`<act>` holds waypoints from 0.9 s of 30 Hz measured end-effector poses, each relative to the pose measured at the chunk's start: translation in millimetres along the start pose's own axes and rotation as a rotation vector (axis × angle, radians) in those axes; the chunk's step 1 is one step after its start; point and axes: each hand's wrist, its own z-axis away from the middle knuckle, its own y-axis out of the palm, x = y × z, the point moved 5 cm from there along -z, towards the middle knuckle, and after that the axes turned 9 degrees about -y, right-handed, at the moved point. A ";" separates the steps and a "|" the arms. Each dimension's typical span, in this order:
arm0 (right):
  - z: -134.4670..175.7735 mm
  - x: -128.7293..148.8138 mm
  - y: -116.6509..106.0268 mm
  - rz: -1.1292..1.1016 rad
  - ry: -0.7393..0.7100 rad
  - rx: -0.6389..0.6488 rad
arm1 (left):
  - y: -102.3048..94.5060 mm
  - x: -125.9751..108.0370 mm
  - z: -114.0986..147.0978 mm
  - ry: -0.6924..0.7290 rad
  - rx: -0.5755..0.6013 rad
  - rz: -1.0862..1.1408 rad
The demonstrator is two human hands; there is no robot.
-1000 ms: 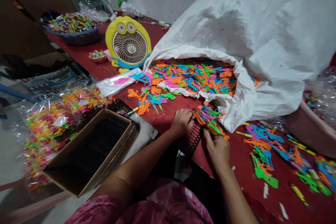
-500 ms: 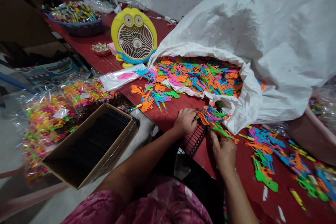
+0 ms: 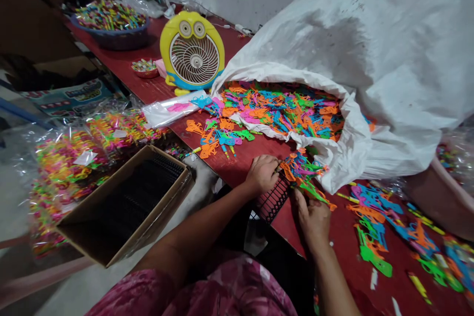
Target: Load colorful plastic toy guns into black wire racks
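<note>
A black plastic grid rack [image 3: 273, 202] lies tilted at the table's front edge, its lower end jutting over my lap. My left hand [image 3: 262, 174] is closed on the rack's upper left side, fingers curled over it. At the rack's right corner is my right hand [image 3: 314, 217], thumb stretched along the edge and fingers curled; what they grip is hidden. Just beyond both hands sits a small heap of colourful plastic toy pieces [image 3: 301, 170] in orange, blue, green and pink, touching the rack's top end. Behind it, a big white sack [image 3: 355, 108] gapes, full of similar pieces.
A cardboard box [image 3: 170, 190] of black racks stands at the left, beside clear bags of colourful toys [image 3: 66, 158]. On the red table [image 3: 140, 84] are a yellow fan [image 3: 218, 44], a basin of small sticks [image 3: 118, 37], and scattered pieces [image 3: 374, 252] at the right.
The view has shifted slightly. My right thumb has moved a little up and left, closer to the rack's corner. My left hand keeps its grip on the rack.
</note>
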 end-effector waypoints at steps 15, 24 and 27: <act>-10.3 -0.5 -0.8 -0.171 0.000 0.084 | -0.4 0.5 0.5 -0.009 0.003 0.011; -10.2 13.7 7.9 0.376 0.106 0.142 | 0.8 1.0 -0.2 -0.008 -0.013 0.007; -13.9 21.8 7.6 0.488 0.168 0.192 | 0.3 1.1 0.7 -0.002 -0.020 0.018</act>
